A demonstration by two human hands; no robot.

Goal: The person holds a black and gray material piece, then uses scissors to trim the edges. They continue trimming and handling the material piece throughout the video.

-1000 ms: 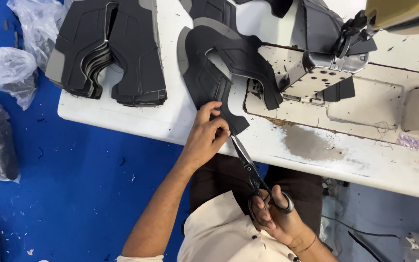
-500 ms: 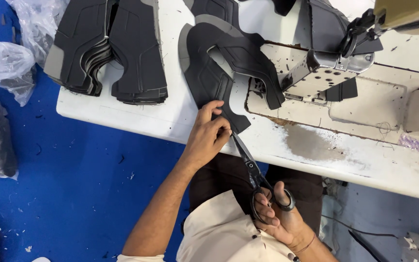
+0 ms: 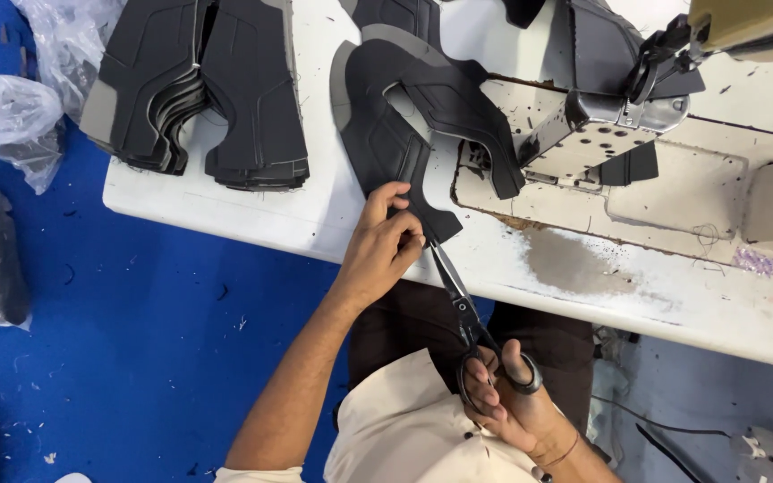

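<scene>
I note a white table over a blue floor, with stacked dark cut pieces and a sewing machine. My left hand pinches closed on the dark shoe upper piece at the table edge; my right hand is clenched in the scissors handles, blades at the piece
</scene>
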